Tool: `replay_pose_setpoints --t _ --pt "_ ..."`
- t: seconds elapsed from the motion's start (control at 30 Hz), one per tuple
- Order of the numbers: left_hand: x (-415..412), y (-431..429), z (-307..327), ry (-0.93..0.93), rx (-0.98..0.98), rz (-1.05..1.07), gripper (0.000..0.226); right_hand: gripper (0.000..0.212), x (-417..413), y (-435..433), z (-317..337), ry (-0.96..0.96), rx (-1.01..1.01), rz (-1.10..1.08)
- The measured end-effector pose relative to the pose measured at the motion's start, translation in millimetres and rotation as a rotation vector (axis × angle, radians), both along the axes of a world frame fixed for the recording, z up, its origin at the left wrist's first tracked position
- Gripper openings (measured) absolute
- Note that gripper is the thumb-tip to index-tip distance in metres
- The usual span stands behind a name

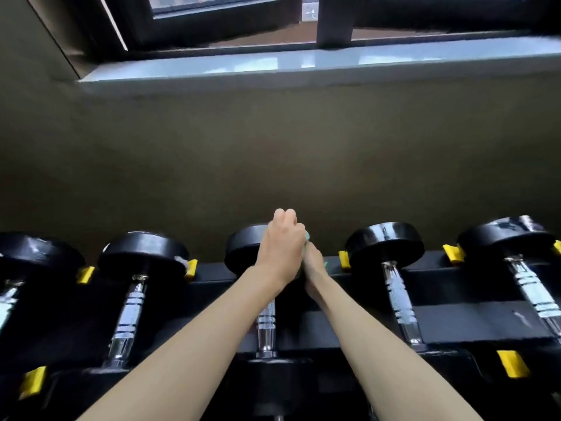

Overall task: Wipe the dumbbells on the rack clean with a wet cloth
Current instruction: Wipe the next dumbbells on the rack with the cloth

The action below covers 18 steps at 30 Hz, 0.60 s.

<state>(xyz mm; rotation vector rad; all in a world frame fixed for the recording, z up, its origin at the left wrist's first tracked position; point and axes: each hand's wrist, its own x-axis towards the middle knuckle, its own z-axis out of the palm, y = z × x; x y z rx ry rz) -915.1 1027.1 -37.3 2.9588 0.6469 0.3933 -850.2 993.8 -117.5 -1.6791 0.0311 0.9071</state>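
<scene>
Your left hand [280, 247] is reaching out to the far head of the middle dumbbell [243, 247], at 12 o'clock from your body, and its fingers are curling in above the head's rim. A teal sliver of cloth [307, 236] is peeking out at this hand's 3 o'clock edge. The hand is probably bunching the cloth against the black head, but the palm is hidden, so that is a judgement.

Your right hand [314, 270] is lying just beside it at 5 o'clock, touching the left wrist, with another bit of teal showing at its own 3 o'clock edge. Its fingers are out of sight, so you cannot tell whether it is gripping or pressing flat. The hands are likely working close together because a round head takes pressure from two sides.

The dumbbell is resting on the rack [455, 326], its chrome handle [266, 326] running back toward you at 6 o'clock, so it is being wiped in place rather than lifted. Yellow stops [513, 363] are sitting between slots, likely keeping each weight from rolling. Other dumbbells [385, 241] are lying at 9 and 3 o'clock, touched by neither hand.
</scene>
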Motion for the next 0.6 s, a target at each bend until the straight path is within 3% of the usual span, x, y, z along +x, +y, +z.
replay_pose_setpoints --t 0.1,0.2,0.33,0.47,0.53,0.6 --pt "1 9 -8 -0.028 -0.092 -0.005 0.022 0.031 1 -2 6 0.227 0.183 -0.044" --pt "-3 15 -6 -0.122 -0.147 0.034 0.008 0.031 -4 -9 16 0.203 0.277 -0.035" --pt "-23 34 -1 -0.292 -0.135 0.199 0.009 0.031 -12 -6 33 -0.187 0.245 0.031" --pt "-53 71 -11 -0.279 -0.285 0.537 0.013 0.024 -29 12 60 -0.587 0.152 0.406" --pt "-63 81 -17 -0.244 -0.387 0.696 0.014 0.028 -30 17 75 -0.478 0.237 0.503" --pt "-64 79 -21 -0.285 -0.44 0.797 0.016 0.034 -20 16 87 -0.183 0.42 0.423"
